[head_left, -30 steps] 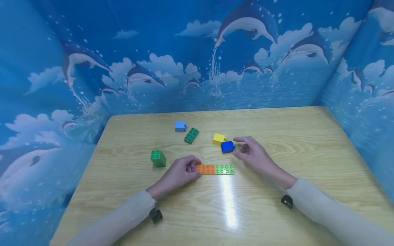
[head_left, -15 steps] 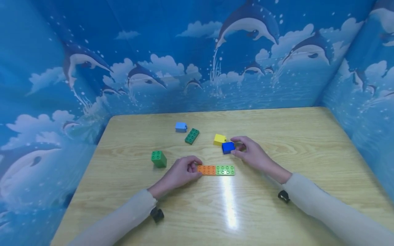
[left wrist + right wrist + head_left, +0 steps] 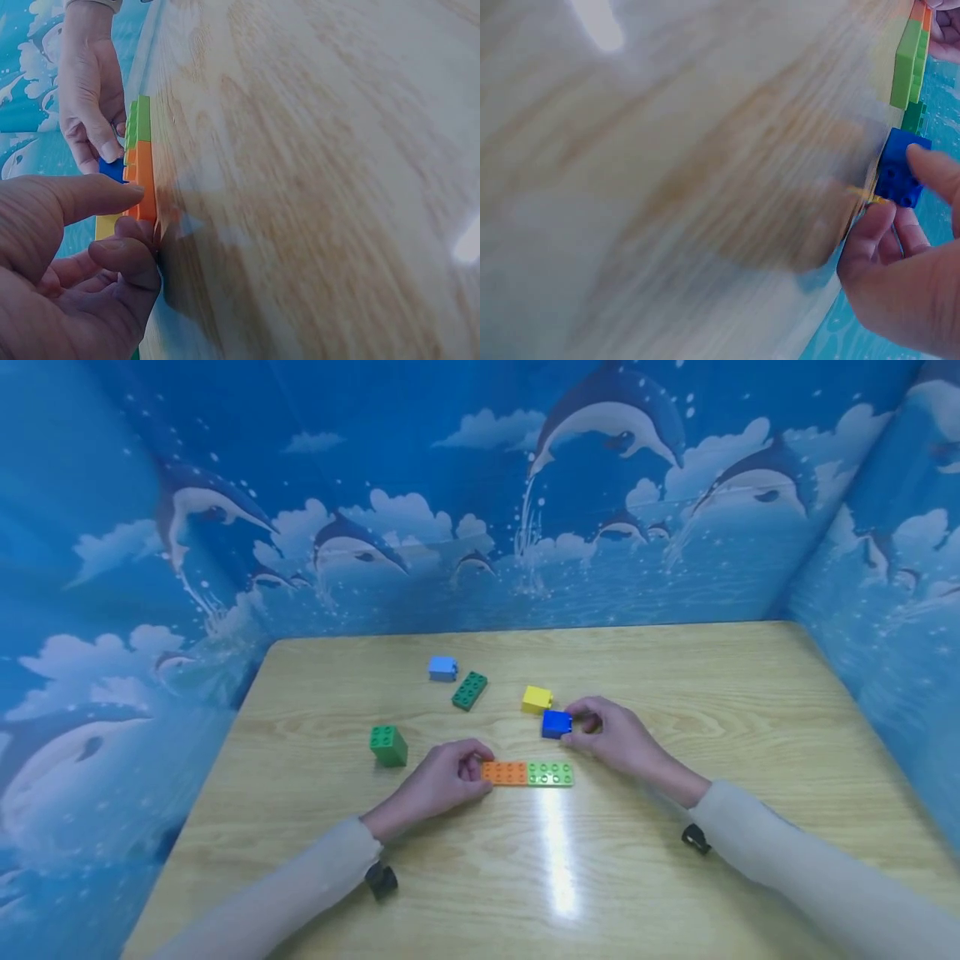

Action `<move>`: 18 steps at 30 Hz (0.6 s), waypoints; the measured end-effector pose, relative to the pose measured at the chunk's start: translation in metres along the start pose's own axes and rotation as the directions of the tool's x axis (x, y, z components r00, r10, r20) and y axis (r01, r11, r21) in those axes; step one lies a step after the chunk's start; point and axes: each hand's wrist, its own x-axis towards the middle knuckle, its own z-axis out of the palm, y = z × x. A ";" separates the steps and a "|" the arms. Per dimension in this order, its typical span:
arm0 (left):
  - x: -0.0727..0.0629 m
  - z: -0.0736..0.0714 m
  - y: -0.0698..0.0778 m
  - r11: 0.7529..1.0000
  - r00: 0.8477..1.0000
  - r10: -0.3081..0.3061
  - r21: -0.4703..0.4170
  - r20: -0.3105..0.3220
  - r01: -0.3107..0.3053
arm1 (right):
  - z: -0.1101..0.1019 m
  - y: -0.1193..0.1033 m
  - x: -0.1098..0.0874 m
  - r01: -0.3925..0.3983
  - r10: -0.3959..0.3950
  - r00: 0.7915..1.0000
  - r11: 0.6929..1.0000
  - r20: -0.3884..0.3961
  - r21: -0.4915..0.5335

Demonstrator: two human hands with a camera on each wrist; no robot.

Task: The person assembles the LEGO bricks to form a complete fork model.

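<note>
My left hand (image 3: 442, 778) pinches the left end of an orange brick (image 3: 505, 773) between thumb and fingers. A light green brick (image 3: 551, 774) lies end to end with the orange one, studs up, in one row on the table. Just behind that row, my right hand (image 3: 622, 739) grips a dark blue brick (image 3: 556, 724), which lies on its side with its studs facing right. In the right wrist view the thumb presses the top of the blue brick (image 3: 901, 161), and fingers sit below its studs. A yellow brick (image 3: 537, 700) lies close behind the blue one.
A tall green brick stack (image 3: 388, 747) stands left of my left hand. Farther back lie a dark green brick (image 3: 469, 691) and a light blue brick (image 3: 443, 669). Dolphin-printed cloth (image 3: 480, 593) walls the wooden table (image 3: 675, 668) at the back and sides.
My right hand has moved left onto the blue brick and taken hold of it. The blue brick has shifted slightly toward me, away from the yellow one. My left hand stays put.
</note>
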 end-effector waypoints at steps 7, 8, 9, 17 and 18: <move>0.000 -0.001 0.002 1.000 1.000 0.005 0.009 0.007 -0.005 | -0.002 0.001 -0.004 -0.028 0.028 1.000 0.997 0.002 0.075; 0.000 -0.001 0.002 1.000 1.000 0.007 0.008 0.007 -0.007 | -0.002 0.001 -0.005 -0.023 0.023 1.000 0.996 -0.001 0.083; 0.000 0.000 0.003 1.000 1.000 0.011 0.009 0.008 -0.011 | -0.001 0.001 -0.006 -0.023 0.024 1.000 0.996 -0.008 0.092; 0.000 0.002 0.005 1.000 1.000 0.005 0.013 0.000 -0.005 | 0.003 -0.002 -0.012 0.012 -0.004 0.999 0.987 -0.046 0.162; 0.000 0.002 0.005 1.000 1.000 0.003 0.017 -0.002 -0.003 | 0.004 -0.003 -0.012 0.018 -0.010 0.999 0.985 -0.049 0.172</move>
